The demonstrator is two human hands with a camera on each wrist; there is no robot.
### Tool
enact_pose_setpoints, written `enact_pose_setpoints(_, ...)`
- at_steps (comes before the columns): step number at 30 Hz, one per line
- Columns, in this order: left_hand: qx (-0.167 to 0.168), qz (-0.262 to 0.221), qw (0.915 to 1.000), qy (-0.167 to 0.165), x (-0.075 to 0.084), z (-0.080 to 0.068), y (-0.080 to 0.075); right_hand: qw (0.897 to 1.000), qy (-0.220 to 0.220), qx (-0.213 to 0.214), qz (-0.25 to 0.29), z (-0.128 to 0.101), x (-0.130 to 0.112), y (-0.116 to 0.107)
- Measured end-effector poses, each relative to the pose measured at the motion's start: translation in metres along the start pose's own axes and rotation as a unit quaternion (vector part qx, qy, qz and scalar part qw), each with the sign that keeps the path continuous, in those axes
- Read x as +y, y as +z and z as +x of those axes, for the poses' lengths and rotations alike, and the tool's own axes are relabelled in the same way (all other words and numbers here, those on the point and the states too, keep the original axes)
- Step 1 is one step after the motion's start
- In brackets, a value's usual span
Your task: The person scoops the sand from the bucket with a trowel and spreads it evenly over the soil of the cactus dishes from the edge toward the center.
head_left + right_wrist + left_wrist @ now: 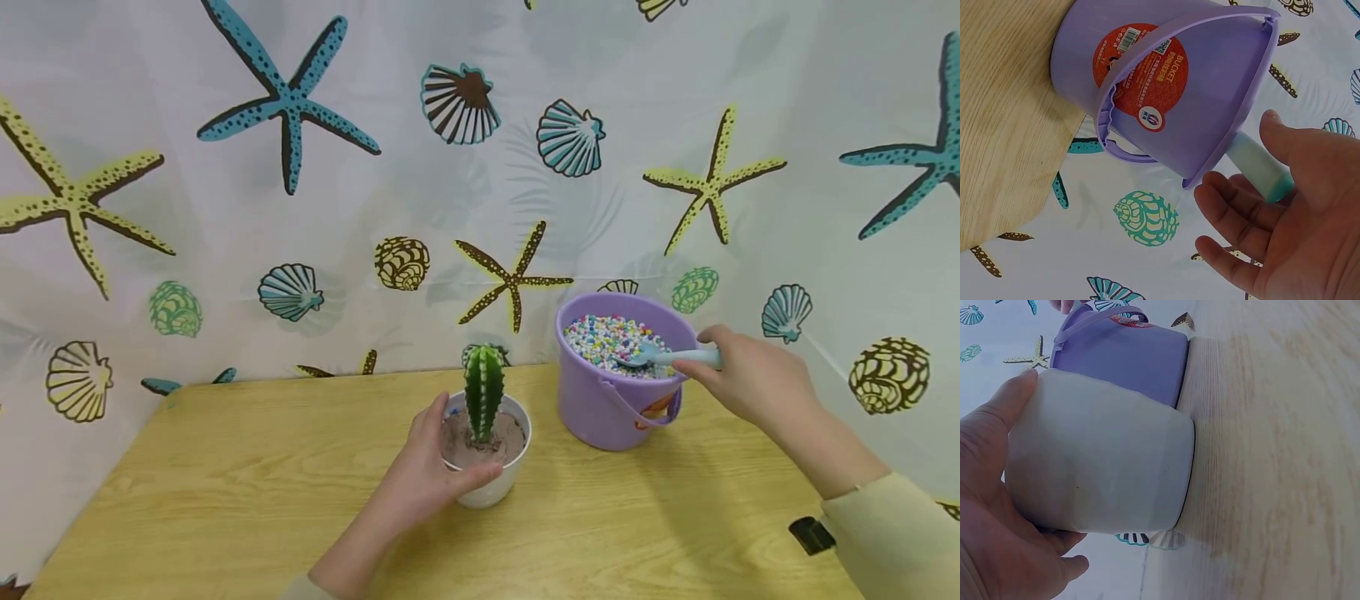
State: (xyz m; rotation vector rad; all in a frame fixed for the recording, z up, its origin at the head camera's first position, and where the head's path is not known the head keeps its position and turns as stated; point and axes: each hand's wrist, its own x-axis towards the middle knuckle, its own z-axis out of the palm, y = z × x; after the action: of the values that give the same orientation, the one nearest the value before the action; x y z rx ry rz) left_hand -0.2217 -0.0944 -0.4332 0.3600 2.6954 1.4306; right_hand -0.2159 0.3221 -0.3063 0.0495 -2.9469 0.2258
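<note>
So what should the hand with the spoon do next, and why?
Probably lift the spoon with a scoop of beads and carry it to the pot. The right hand has the spoon's bowl down in the beads in the bucket, the left hand steadies the pot, and the soil round the cactus is bare.

Spoon bowl: sunk among the pebbles (611,337) in the head view; my right wrist view shows only the spoon (1259,167) handle behind the bucket (1210,94) rim.
Cactus: out of my left wrist view; the pot (1097,456) shows only its side.
Bucket label (1147,78): small print unreadable.
</note>
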Motion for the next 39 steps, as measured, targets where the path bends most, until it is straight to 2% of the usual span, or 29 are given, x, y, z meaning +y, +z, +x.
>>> enact_pose_setpoints(11, 0.001, 0.000, 1.0000, -0.004, 0.000, -0.001, 0.001, 1.000, 0.003, -0.013, -0.007, 0.012, -0.005, 0.002)
enact_pose_setpoints(20, 0.003, 0.003, 1.0000, -0.007, 0.000, -0.001, 0.001, 0.999, 0.000, -0.040, -0.024, 0.018, -0.011, -0.004)
enact_pose_setpoints(30, 0.001, 0.002, 1.0000, -0.001, 0.000, -0.001, 0.004, 1.000, -0.013, -0.010, -0.026, 0.014, -0.009, -0.009)
enact_pose_setpoints(39, 0.004, -0.002, 0.9999, 0.011, -0.001, -0.001, 0.003, 0.999, -0.021, 0.002, -0.040, 0.015, -0.005, -0.026)
